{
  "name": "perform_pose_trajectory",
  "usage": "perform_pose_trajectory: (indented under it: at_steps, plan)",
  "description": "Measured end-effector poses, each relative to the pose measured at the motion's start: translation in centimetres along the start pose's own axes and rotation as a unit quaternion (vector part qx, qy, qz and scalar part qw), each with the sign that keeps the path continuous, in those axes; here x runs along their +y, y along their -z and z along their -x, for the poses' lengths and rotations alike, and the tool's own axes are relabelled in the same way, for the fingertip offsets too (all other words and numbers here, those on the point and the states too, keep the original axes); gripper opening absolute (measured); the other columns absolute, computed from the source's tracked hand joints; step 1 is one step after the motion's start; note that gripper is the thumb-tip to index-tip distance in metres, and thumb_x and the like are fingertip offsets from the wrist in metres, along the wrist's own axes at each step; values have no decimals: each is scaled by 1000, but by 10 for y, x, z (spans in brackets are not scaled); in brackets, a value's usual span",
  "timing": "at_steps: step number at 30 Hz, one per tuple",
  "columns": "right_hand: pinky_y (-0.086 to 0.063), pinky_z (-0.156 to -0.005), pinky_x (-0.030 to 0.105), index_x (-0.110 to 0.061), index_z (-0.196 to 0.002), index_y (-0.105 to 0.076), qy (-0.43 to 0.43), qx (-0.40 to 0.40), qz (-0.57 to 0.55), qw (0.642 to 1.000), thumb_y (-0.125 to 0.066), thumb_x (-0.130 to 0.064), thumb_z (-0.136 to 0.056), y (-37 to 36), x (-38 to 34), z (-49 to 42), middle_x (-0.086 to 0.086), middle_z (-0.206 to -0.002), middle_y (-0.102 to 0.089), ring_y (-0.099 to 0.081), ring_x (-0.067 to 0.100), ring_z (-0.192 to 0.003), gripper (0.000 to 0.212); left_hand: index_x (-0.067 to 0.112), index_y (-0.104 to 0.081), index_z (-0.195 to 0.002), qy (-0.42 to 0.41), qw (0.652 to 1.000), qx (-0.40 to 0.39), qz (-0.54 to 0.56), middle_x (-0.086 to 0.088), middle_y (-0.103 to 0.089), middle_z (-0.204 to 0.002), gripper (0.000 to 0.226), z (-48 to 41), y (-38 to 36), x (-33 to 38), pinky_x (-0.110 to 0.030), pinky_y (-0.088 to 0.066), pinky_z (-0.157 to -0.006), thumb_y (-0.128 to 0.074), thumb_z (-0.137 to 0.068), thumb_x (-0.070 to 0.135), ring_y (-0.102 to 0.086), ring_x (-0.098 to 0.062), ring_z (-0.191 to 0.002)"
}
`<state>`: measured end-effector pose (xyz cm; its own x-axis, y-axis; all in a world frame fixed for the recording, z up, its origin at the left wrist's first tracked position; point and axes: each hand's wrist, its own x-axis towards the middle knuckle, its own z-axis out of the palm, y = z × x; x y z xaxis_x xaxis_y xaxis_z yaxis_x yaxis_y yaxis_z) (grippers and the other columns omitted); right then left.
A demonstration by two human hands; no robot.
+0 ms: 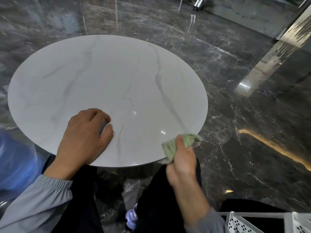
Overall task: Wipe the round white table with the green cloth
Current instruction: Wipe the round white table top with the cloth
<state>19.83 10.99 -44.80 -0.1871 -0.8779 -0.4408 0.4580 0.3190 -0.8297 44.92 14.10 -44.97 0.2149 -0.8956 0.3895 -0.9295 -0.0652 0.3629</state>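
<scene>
The round white table (104, 78), with grey marble veins, fills the middle of the head view. My left hand (85, 132) rests on its near edge with the fingers curled under and nothing in them. My right hand (182, 158) grips the bunched green cloth (175, 145) at the table's near right rim. Part of the cloth lies on the tabletop and part sticks out past the edge. Wet glints show on the surface close to the cloth.
Dark marble floor (235, 115) surrounds the table. A shiny metal column (269, 61) rises at the right. A white perforated basket (262, 222) sits at the bottom right, and something blue and blurred (15, 158) at the left. My dark-trousered legs and a shoe (132, 216) are below the table.
</scene>
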Motion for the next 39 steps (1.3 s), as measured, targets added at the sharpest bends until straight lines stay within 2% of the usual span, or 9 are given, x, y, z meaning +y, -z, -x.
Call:
perform_pose_trajectory:
  at_steps: [3, 6, 10, 12, 16, 19, 26, 36, 39]
  plan:
    - [-53, -52, 33, -14, -101, -58, -60, -68, -53, 995, -56, -19, -107, -15, 35, 60, 4, -77, -64, -65, 20, -64, 8, 21, -70, -107, -1, 1000, 3, -1, 1, -65, -114, 25, 0, -1, -2, -44, -41, -95, -55, -92, 35, -59, -29, -107]
    - [-63, -82, 43, -9, -119, -64, -97, -80, -60, 990, -58, -19, -106, -19, 48, 78, 9, -105, -76, -75, 27, -95, 18, 21, -70, -107, -9, 1000, 10, -1, -1, -65, -114, 25, 0, -3, -3, -47, -43, -93, -55, -92, 35, -59, -32, -106]
    - [-49, -49, 31, -15, -72, -51, -86, -80, -65, 991, -57, -17, -107, -7, 24, 48, 1, -58, -47, -50, 15, -49, 35, 21, -70, -106, -16, 1000, 15, 0, -1, -66, -114, 25, -1, -4, -3, -46, -43, -92, -55, -92, 34, -59, -32, -104]
    - [-38, -43, 23, -22, -66, -42, -47, -33, -70, 996, -54, -14, -108, 0, 3, 19, -4, -54, -33, -38, 11, -43, 44, 21, -70, -107, -13, 1000, 12, -1, -1, -66, -114, 25, -1, -4, -3, -45, -42, -93, -55, -92, 34, -59, -30, -105]
    - [-33, -42, 22, -26, -71, -40, -3, 35, -80, 996, -53, -12, -109, 7, -30, -28, -8, -57, -32, -36, 6, -45, 42, 20, -70, -106, -12, 1000, 15, -2, -1, -66, -113, 24, 1, -4, -3, -43, -41, -93, -56, -92, 33, -59, -29, -104]
    - [-53, -53, 23, -21, -90, -59, -7, 54, -77, 996, -62, -18, -105, -3, -17, -16, -6, -70, -62, -65, 9, -60, 15, 21, -70, -104, -12, 1000, 18, 7, 0, -66, -111, 21, 0, -3, -3, -44, -42, -91, -57, -92, 32, -60, -29, -102]
    - [-59, -69, 36, -13, -109, -65, -129, -41, -92, 987, -66, -27, -102, -25, 51, 69, 2, -88, -72, -72, 18, -81, 16, 20, -70, -104, -13, 1000, 19, 4, 0, -66, -110, 20, 1, -2, -3, -44, -42, -90, -58, -91, 30, -59, -30, -102]
    - [-55, -52, 24, -18, -74, -54, 21, 39, -31, 999, -64, -13, -104, 4, -27, -42, -4, -61, -57, -62, 9, -51, 32, 19, -71, -105, -18, 1000, 19, 7, -1, -67, -111, 23, 1, -3, -4, -44, -43, -91, -57, -92, 32, -59, -29, -101]
    - [-62, -69, 33, -17, -77, -57, 41, 70, 35, 996, -67, -16, -102, 9, -54, -86, -2, -71, -65, -71, 12, -66, 27, 18, -71, -105, -15, 1000, 18, 9, -1, -67, -110, 22, 1, -2, -3, -44, -43, -91, -58, -92, 31, -60, -29, -101]
